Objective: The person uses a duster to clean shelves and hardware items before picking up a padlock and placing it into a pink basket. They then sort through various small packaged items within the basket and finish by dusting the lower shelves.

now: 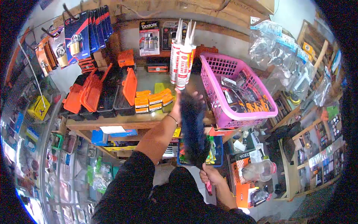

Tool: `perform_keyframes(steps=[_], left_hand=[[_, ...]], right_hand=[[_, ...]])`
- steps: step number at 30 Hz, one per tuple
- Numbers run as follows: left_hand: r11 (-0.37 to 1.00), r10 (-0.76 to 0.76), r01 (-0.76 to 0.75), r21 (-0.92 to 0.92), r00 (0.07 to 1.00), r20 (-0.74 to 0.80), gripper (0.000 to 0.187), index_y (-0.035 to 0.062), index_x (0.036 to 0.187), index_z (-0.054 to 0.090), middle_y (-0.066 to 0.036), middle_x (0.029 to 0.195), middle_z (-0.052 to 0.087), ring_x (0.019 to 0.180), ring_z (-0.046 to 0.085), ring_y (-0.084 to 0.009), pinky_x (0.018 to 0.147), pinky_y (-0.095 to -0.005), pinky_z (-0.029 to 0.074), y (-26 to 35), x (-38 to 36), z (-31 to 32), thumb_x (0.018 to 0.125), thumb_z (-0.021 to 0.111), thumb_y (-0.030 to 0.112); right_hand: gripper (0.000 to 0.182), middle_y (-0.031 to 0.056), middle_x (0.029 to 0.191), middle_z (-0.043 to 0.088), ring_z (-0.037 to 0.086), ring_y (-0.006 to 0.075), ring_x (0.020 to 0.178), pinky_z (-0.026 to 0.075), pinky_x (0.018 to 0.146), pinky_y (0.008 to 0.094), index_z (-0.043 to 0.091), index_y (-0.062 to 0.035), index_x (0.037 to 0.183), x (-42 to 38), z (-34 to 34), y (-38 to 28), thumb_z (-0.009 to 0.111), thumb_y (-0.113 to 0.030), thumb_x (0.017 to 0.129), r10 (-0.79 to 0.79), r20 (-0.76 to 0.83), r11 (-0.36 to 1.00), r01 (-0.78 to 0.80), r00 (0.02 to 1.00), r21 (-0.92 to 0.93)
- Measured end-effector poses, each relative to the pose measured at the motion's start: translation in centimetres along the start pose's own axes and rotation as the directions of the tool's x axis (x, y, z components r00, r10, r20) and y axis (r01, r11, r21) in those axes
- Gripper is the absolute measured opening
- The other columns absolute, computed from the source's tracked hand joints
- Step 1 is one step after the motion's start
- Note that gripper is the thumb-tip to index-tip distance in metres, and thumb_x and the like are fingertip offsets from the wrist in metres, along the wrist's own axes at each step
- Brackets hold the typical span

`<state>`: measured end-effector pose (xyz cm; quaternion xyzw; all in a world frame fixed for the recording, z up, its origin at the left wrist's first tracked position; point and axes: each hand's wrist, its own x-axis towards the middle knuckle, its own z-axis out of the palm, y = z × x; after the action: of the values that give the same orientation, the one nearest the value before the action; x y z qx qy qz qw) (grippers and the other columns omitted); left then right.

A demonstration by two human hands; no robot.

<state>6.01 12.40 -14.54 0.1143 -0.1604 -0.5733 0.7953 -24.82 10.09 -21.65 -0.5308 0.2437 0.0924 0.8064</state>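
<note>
A long, dark, motion-blurred duster [192, 128] runs up the middle of the view. My right hand [212, 176] is closed round its lower end, and a bit of pink-red handle [209, 186] shows below the fist. Behind the upper end of the duster is my left hand [178, 106], partly hidden. Its thumb and fingertips show apart on either side of the dark head. Just above that hand several white silicone sealant tubes [182, 69] stand nozzle-up in a cluster. The thumb is at the base of the front tube; whether it touches cannot be told.
Right of the tubes a pink basket [238, 121] holds packaged goods. Small orange-yellow boxes [153, 100] and black cases with orange lids [129, 87] line the shelf [149, 121] to the left. Padlock packs [76, 43] hang above. A clear jar [260, 170] lies lower right.
</note>
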Motion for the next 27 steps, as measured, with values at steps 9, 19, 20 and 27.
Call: perform_keyframes(steps=[9,19,20,27], left_hand=[[0.979,0.033,0.005,-0.203,0.982,0.184,0.079,0.0079,0.121,0.042,-0.012,0.123,0.044,0.112,0.043,-0.0286,0.095,-0.0416,0.032,-0.8,-0.6,-1.0,0.075,0.024,0.070],[0.979,0.203,-0.189,-0.074,0.922,0.329,0.082,0.0075,0.130,0.026,-0.010,0.130,0.035,0.113,0.040,-0.0309,0.093,-0.0488,0.032,-1.3,-0.7,-1.5,0.075,0.029,0.069],[0.979,0.202,-0.192,-0.062,0.921,0.333,0.084,0.0076,0.130,0.026,-0.010,0.130,0.035,0.113,0.040,-0.0312,0.093,-0.0488,0.032,-1.1,-0.7,-1.5,0.074,0.029,0.070],[0.943,0.331,-0.319,-0.098,0.931,0.155,0.091,0.0080,0.126,0.035,-0.014,0.123,0.043,0.109,0.044,-0.0354,0.091,-0.0492,0.033,-2.1,-1.3,-0.8,0.069,0.019,0.077]], right_hand=[[0.045,-0.0012,0.046,0.032,0.029,0.0089,0.036,0.028,0.035,0.0231,0.035,-0.0119,0.057,0.1,-0.8,-1.5,0.038,-0.045,0.087,0.082,0.065,0.997,-0.082,0.994,-0.016],[0.051,-0.0021,0.043,0.030,0.027,0.0080,0.033,0.023,0.032,0.0220,0.031,-0.0142,0.050,1.0,-2.8,-5.3,0.044,-0.052,0.081,0.184,0.142,0.975,-0.163,0.973,-0.148],[0.050,-0.0022,0.043,0.030,0.027,0.0077,0.034,0.022,0.032,0.0215,0.031,-0.0141,0.051,1.5,-4.0,-4.9,0.044,-0.052,0.082,0.143,0.130,0.984,-0.128,0.981,-0.121],[0.041,-0.0028,0.048,0.034,0.029,0.0056,0.037,0.020,0.033,0.0195,0.034,-0.0143,0.060,2.2,-7.3,-4.5,0.044,-0.046,0.084,0.169,0.136,0.977,-0.148,0.976,-0.157]])
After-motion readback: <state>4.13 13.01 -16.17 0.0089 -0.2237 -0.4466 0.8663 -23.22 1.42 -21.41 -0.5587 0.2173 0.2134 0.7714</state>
